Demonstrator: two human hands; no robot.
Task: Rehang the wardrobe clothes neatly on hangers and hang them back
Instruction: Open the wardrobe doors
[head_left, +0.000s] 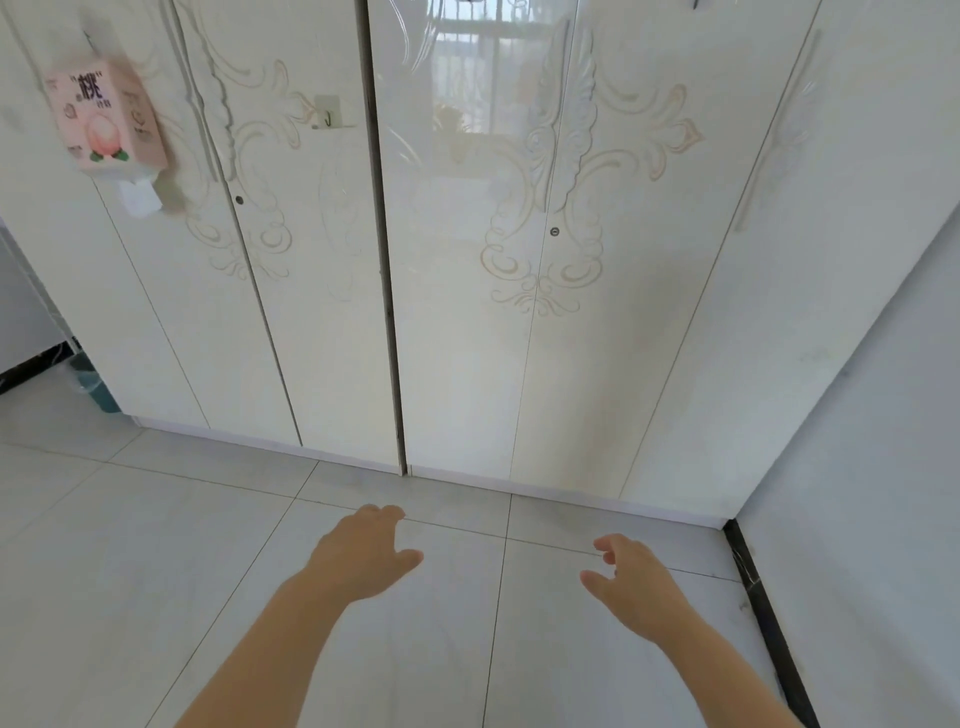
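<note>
A glossy cream wardrobe (467, 322) with gold scroll carving fills the view, and all its doors are closed. No clothes or hangers show. My left hand (363, 558) reaches forward over the floor tiles, fingers relaxed and holding nothing. My right hand (636, 577) is out beside it, fingers loosely bent, also holding nothing. Both hands are low in the view, short of the wardrobe's base and not touching it.
A pink tissue pack (106, 117) hangs on the far-left door. A small stick-on hook (328, 118) sits on the second door. A white wall (883, 441) with a black floor strip (769, 618) closes the right side. A teal bin (98, 387) stands at the left.
</note>
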